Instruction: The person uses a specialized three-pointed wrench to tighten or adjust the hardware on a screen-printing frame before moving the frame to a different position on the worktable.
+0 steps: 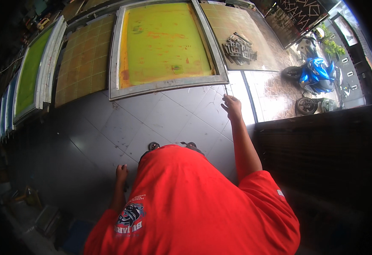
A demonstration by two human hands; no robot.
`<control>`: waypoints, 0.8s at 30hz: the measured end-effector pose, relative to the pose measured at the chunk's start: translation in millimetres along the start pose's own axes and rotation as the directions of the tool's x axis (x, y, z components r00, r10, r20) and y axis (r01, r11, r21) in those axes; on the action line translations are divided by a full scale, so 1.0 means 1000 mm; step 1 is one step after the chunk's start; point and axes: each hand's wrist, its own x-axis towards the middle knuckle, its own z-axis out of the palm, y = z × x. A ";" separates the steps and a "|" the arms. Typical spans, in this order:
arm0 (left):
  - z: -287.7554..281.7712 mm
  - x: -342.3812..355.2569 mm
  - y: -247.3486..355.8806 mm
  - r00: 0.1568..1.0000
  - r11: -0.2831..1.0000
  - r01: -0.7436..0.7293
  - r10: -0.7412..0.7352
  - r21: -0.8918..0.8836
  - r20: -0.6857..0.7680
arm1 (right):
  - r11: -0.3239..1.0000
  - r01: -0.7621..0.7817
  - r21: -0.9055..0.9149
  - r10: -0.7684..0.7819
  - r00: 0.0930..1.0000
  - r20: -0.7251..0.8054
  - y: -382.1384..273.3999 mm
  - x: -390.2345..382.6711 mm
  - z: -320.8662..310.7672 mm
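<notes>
A screen printing frame with grey edges and yellow-green mesh lies on the table ahead of me. My right hand is stretched out just below the frame's near right corner. Its fingertips pinch a thin dark rod that points up toward that corner; whether the rod touches the frame, I cannot tell. Down beside my body hangs my left hand, its fingers curled closed. What it holds, if anything, is hidden.
Grey metal pieces lie heaped on the board right of the frame. More screen frames lean at the left, past a brown gridded board. Tiled floor lies underfoot. A blue motorcycle stands outside at the right.
</notes>
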 end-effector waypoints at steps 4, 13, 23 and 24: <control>-0.020 0.024 -0.025 0.997 0.985 0.074 -0.069 -0.154 0.036 | 0.996 -0.004 0.086 0.011 0.997 -0.082 -0.003 -0.007 0.015; -0.066 0.038 -0.052 0.999 0.997 -0.028 0.030 -0.076 0.021 | 0.994 0.064 0.088 -0.060 0.997 -0.044 0.013 0.010 -0.001; -0.077 0.023 -0.077 0.989 0.989 0.142 -0.140 -0.034 0.041 | 0.980 0.192 -0.054 -0.194 0.981 -0.032 0.019 0.008 0.002; -0.077 0.012 -0.066 0.992 0.992 0.126 -0.126 -0.021 -0.006 | 0.991 0.133 -0.018 -0.134 0.987 -0.091 0.011 0.007 0.006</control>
